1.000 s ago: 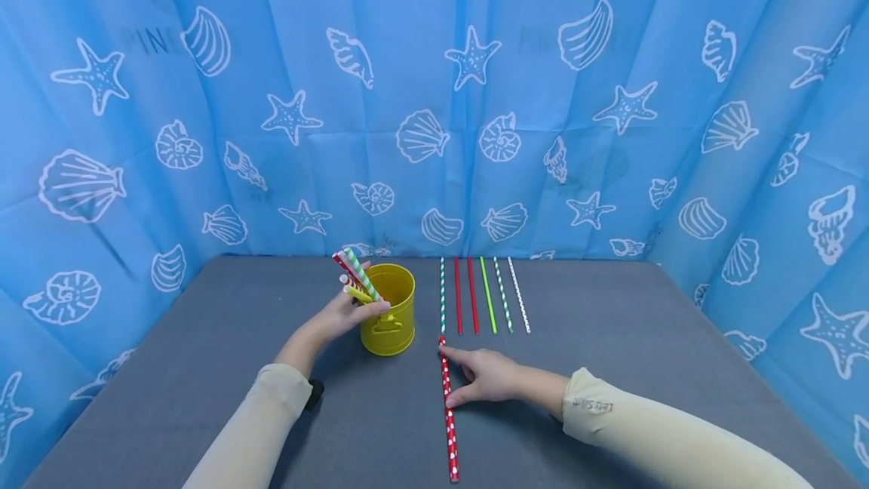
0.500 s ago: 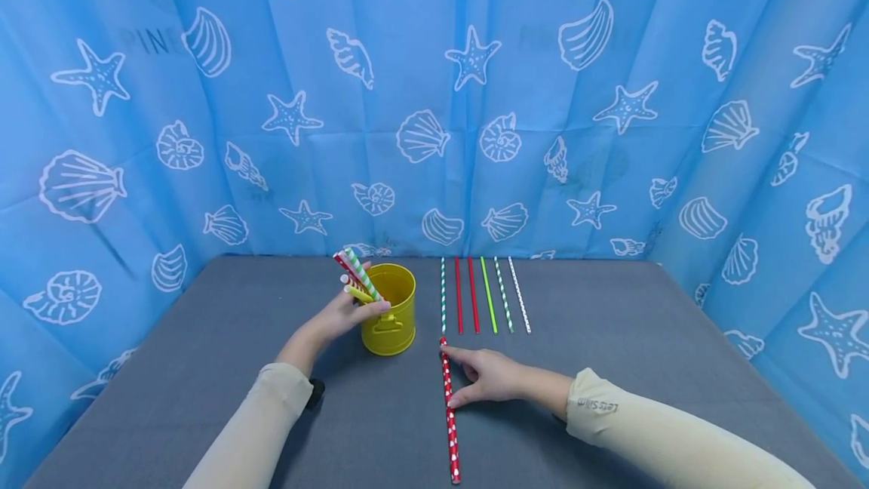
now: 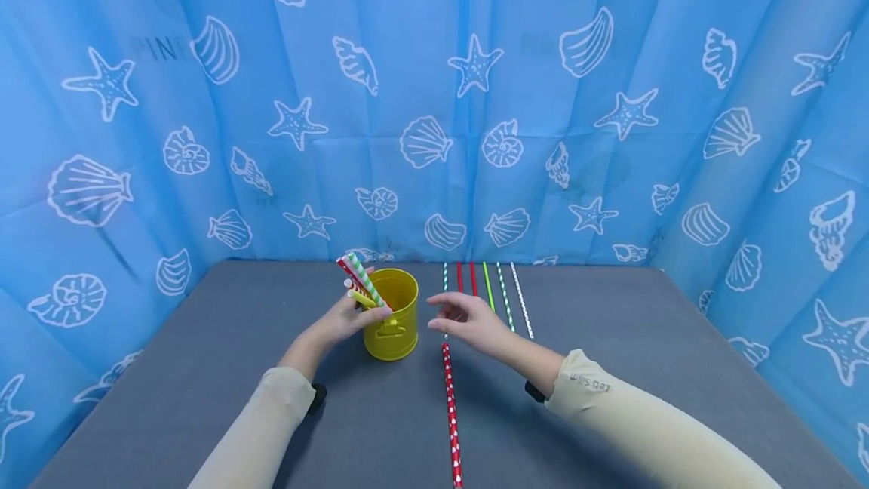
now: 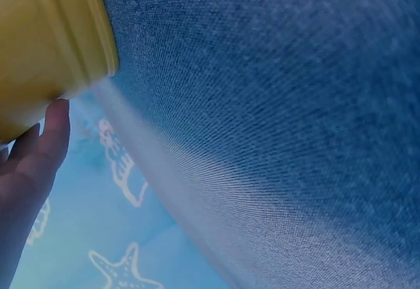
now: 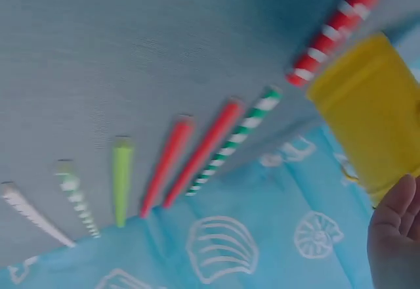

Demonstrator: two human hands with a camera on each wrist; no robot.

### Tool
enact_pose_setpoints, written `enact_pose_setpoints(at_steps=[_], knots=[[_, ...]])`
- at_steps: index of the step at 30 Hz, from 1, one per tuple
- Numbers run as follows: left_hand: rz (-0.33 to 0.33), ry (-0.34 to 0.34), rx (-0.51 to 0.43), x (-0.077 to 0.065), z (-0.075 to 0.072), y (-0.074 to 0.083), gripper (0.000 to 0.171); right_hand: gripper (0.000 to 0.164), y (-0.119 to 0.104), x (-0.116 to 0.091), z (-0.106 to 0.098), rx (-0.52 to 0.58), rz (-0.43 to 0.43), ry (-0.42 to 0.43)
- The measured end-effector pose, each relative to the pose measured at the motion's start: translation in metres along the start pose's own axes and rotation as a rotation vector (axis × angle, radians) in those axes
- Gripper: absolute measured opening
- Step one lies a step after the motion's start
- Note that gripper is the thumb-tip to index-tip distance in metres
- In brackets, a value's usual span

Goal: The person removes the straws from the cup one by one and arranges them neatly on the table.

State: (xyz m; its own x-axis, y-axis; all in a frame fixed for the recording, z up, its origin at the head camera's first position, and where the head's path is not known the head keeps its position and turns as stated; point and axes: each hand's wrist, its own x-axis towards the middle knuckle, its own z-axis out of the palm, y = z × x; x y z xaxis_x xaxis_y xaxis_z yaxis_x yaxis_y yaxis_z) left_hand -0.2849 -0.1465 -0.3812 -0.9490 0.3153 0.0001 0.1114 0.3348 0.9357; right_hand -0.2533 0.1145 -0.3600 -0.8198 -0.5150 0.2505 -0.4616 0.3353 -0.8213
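Note:
My left hand (image 3: pixel 349 321) grips the left side of a yellow bucket (image 3: pixel 397 338), thumb at the near rim. In the left wrist view, its fingers (image 4: pixel 56 134) touch the bucket wall. Several paper straws (image 3: pixel 364 281) stand in the bucket, leaning left past that hand. To the bucket's right, my right hand (image 3: pixel 477 325) hovers with loosely bent fingers, holding nothing. Just nearer lies a red straw with white marks (image 3: pixel 451 413). Its far end points at a green-and-white striped straw (image 3: pixel 445 278), which the right hand partly covers.
Right of the striped straw lie two red straws (image 5: pixel 205 151), a lime green straw (image 5: pixel 122 180), a green-and-white patterned straw (image 3: pixel 505 294) and a white patterned straw (image 3: pixel 521 300). A blue shell-print curtain (image 3: pixel 434 195) hangs behind the grey table (image 3: pixel 611 338).
My right hand has let go of the near red straw, risen and moved away towards the far row. The left hand stays at the bucket. The head view has shifted slightly.

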Motion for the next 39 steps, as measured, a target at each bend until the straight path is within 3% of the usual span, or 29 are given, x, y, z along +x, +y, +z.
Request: enact_pose_setpoints(at_steps=[8,12,17,20,27,39], knots=[[0.078,-0.015,0.009,0.0,-0.001,-0.005,0.085,0.038,-0.023,0.036,0.014,0.082,-0.019,0.114],[0.117,-0.024,0.015,0.001,-0.002,-0.008,0.084,0.041,-0.029,0.053,0.024,0.109,0.017,0.08],[0.26,-0.061,0.055,0.003,-0.003,-0.014,0.07,0.042,-0.032,0.066,0.038,0.081,0.031,0.007],[0.311,-0.084,0.077,0.003,-0.003,-0.016,0.064,0.042,-0.033,0.071,0.045,0.061,0.031,-0.01],[0.253,-0.068,0.086,0.001,-0.004,-0.015,0.087,0.031,-0.033,0.079,0.051,-0.053,0.056,-0.018],[0.23,-0.08,0.071,0.001,-0.005,-0.012,0.09,0.017,-0.027,0.083,0.051,-0.198,0.038,-0.047]])
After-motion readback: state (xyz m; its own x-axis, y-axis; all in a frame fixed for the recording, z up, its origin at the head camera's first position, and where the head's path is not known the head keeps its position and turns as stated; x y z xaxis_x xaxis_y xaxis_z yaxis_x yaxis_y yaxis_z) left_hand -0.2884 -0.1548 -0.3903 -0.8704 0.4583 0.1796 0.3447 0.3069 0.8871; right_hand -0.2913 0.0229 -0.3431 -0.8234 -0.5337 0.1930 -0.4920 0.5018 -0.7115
